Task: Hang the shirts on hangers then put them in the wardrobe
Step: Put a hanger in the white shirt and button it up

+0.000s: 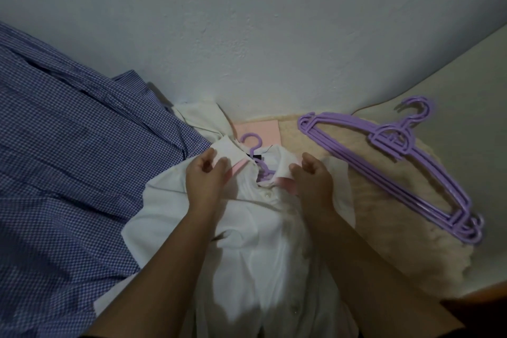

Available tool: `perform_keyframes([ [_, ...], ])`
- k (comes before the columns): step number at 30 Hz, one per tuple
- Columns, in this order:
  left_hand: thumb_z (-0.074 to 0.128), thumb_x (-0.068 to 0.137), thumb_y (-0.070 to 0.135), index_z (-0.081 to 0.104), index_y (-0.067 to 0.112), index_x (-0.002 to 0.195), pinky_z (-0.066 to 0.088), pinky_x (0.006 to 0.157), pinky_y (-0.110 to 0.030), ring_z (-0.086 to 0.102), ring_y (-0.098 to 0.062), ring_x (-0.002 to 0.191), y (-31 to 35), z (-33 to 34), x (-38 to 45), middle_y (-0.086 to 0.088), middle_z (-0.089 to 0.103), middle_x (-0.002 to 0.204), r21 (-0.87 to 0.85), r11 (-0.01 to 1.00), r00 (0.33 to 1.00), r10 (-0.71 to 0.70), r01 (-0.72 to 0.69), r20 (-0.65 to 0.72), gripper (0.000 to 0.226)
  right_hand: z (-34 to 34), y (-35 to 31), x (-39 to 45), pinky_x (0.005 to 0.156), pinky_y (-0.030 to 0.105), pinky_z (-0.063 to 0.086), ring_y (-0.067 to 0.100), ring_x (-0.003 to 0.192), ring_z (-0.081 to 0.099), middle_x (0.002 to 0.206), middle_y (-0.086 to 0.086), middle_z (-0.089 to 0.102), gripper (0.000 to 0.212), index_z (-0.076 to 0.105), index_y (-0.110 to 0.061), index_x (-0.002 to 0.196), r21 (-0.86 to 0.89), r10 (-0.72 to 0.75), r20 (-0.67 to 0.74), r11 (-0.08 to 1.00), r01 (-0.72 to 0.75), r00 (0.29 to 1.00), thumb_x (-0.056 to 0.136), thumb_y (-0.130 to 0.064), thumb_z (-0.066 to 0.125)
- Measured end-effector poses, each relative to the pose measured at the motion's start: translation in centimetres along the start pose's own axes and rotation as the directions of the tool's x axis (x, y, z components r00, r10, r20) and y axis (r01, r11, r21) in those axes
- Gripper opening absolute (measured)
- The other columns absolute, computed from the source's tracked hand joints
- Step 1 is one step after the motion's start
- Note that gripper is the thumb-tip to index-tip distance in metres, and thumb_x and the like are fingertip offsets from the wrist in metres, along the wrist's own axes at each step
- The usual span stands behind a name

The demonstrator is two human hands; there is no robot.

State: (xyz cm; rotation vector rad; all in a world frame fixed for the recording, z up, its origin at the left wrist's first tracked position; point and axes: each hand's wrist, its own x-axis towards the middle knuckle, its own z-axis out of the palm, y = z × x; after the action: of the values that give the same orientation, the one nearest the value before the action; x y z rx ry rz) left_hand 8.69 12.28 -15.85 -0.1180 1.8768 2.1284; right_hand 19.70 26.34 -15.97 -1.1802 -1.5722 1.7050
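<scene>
The purple hanger [256, 155] shows only its hook and a short piece at the neck; its shoulders lie hidden inside the white shirt [260, 241]. The shirt's lower part runs off the edge at 6 o'clock, partly covered by both forearms. The left hand [204, 178] and right hand [312, 175] hide the collar fabric under their fingers. The blue checked shirts [68, 159] are cut off at 9 o'clock. How many lie in the stack of purple hangers [389, 167] at 3 o'clock cannot be told.
</scene>
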Motion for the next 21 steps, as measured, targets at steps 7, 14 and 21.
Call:
perform_keyframes([
  [7,0.067,0.087,0.016,0.064,0.018,0.085,0.049,0.071,-0.025,0.057,-0.01,0.075,-0.3,0.9,-4.2,-0.008,0.065,0.086,0.207,0.951,0.973,0.227,-0.23,0.04,0.004,1.8,1.0,-3.5,0.083,0.03,0.042,0.028,0.089,0.054,0.093,0.013,0.061,0.021,0.069,-0.007,0.086,-0.358,-0.541,-0.238,0.821,0.445,0.806,0.069,-0.003,0.058],
  [14,0.051,0.089,0.022,0.069,0.026,0.109,0.046,0.084,-0.023,0.056,-0.006,0.098,1.1,1.9,-2.4,0.016,0.055,0.102,0.486,0.707,0.857,0.409,-0.515,0.314,0.027,1.4,0.8,-4.1,0.077,-0.002,0.036,0.002,0.083,0.055,0.089,0.001,0.067,0.022,0.071,-0.007,0.094,-0.333,-0.553,0.161,0.749,0.573,0.817,0.079,0.001,0.055],
  [21,0.061,0.09,0.034,0.061,0.04,0.123,0.008,0.078,-0.021,0.027,-0.012,0.126,2.8,2.0,1.5,0.021,0.048,0.137,0.733,0.232,0.767,0.268,-0.639,0.584,0.034,1.3,0.1,-0.6,0.086,0.0,0.029,0.007,0.092,0.05,0.104,0.01,0.061,0.032,0.07,-0.005,0.105,-0.446,-0.529,0.322,0.647,0.619,0.785,0.077,0.007,0.059],
])
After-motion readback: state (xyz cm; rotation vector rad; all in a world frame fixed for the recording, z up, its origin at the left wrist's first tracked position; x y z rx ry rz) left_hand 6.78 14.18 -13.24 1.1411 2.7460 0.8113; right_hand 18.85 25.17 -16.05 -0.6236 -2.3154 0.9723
